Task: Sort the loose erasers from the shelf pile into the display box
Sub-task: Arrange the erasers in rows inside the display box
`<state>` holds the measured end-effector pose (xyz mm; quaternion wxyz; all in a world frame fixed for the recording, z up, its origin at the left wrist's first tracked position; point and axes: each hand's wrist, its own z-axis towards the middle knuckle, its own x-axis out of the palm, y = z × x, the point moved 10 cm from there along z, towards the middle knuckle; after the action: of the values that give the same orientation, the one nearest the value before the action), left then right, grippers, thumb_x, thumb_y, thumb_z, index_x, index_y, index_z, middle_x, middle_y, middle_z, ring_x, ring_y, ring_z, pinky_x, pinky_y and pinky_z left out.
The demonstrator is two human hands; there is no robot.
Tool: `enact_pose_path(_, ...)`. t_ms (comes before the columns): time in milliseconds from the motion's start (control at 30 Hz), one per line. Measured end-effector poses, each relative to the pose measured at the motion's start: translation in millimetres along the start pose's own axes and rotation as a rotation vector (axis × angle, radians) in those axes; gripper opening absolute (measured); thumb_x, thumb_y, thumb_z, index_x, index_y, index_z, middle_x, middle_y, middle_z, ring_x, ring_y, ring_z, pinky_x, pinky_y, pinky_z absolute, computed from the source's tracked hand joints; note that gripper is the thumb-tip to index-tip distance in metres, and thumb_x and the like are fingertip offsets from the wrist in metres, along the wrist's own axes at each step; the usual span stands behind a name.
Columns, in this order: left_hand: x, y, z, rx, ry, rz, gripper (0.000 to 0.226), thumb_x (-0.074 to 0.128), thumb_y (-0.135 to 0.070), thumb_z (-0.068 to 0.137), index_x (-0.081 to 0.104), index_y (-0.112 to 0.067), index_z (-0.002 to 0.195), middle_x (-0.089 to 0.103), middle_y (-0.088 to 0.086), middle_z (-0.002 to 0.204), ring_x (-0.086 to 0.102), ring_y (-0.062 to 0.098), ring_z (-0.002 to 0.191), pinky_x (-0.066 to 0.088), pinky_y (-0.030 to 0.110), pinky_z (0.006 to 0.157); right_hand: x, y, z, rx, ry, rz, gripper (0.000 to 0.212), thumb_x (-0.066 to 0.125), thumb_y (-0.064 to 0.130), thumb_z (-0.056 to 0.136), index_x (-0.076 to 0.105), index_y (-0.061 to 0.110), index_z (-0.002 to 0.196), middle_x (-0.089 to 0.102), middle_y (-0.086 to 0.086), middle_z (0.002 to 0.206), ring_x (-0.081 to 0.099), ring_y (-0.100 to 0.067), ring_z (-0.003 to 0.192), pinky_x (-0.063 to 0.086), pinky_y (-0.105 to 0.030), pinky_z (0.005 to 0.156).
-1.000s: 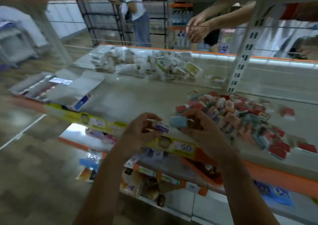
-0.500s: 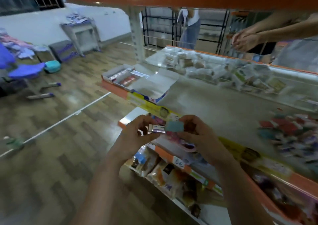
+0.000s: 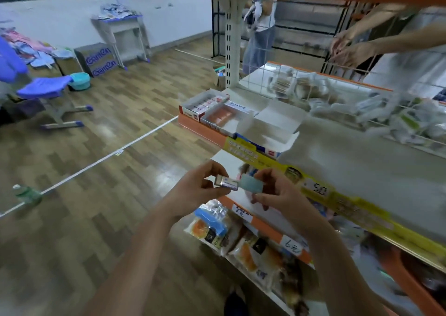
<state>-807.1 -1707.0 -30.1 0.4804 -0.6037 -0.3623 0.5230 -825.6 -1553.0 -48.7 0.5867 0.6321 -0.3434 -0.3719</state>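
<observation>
My left hand pinches a small eraser in a purple and white sleeve. My right hand pinches a pale blue eraser end to end against it. Both hands hover in front of the shelf edge, below and in front of the display box, which lies open and white on the shelf's left end. Beside it, further left, sit open boxes with rows of red and white erasers. The loose eraser pile is out of view.
The grey shelf has a yellow price strip along its front. Bagged goods lie behind a wire divider. Another person's hands reach in at the far right. Snack packs fill the lower shelf. Wooden floor lies to the left.
My view has swung left, from the eraser pile to the shelf's left end and the boxes. Both hands keep their erasers and have stayed together in front of the shelf edge.
</observation>
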Motion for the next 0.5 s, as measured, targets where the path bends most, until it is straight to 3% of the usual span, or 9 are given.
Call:
enact_pose_path(233, -57.5, 19.1, 65.5, 0.000, 0.016, -0.015, 0.020, 0.070, -0.030, 0.073, 0.058, -0.040, 0.085, 0.062, -0.013, 0.091, 0.049, 0.003, 0.059, 0.034, 0.011, 0.046, 2.5, 12.0, 91.3, -0.061, -0.024, -0.224, 0.031, 0.068, 0.008, 0.082, 0.054, 0.029, 0.099, 0.060, -0.003, 0.097, 0.057, -0.007, 0.072, 0.049, -0.025, 0.067)
enact_pose_path(367, -89.5, 18.4, 111.9, 0.032, 0.019, 0.031, 0.026, 0.070, -0.016, 0.081, 0.058, -0.037, 0.090, 0.063, -0.013, 0.093, 0.057, -0.002, 0.066, 0.039, 0.009, 0.050, -2.3, 33.3, 142.4, -0.124, -0.074, -0.330, 0.033, 0.069, 0.009, 0.081, 0.051, 0.034, 0.095, 0.060, 0.008, 0.093, 0.058, 0.006, 0.070, 0.045, -0.010, 0.064)
enact_pose_path(500, -112.9, 26.4, 150.2, 0.034, 0.025, 0.059, 0.026, 0.070, -0.013, 0.081, 0.056, -0.028, 0.097, 0.063, 0.002, 0.103, 0.064, 0.018, 0.084, 0.050, 0.020, 0.061, -7.0, 46.2, 180.1, -0.132, -0.123, -0.517, 0.029, 0.068, 0.017, 0.082, 0.050, 0.035, 0.097, 0.055, 0.018, 0.092, 0.053, 0.012, 0.080, 0.041, -0.004, 0.063)
